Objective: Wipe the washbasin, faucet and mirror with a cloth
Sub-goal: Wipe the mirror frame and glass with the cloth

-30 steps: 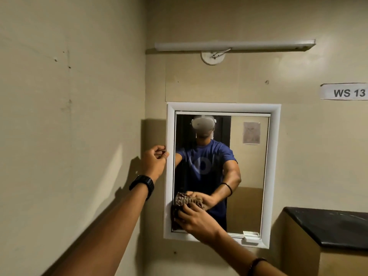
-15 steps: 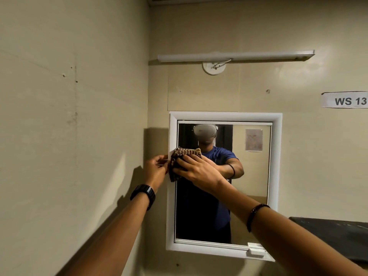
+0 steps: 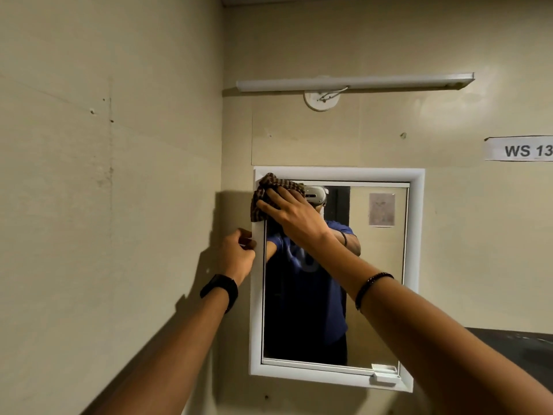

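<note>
A white-framed mirror [image 3: 386,295] hangs on the beige wall ahead. My right hand [image 3: 291,215] presses a brown checked cloth [image 3: 264,190] flat against the mirror's top left corner, over glass and frame. My left hand [image 3: 238,256] pinches the frame's left edge about a third of the way down; a black watch sits on that wrist. The glass reflects a person in a blue shirt with a headset. Washbasin and faucet are out of view.
A side wall [image 3: 104,205] runs close on the left. A white tube light [image 3: 353,82] is fixed above the mirror. A paper label reading WS 13 [image 3: 520,148] is stuck at the right. A dark counter top [image 3: 520,345] shows at the lower right.
My right hand has swept the cloth up the mirror's left side, from the bottom left corner to the top left corner. My left hand has stayed on the frame's left edge.
</note>
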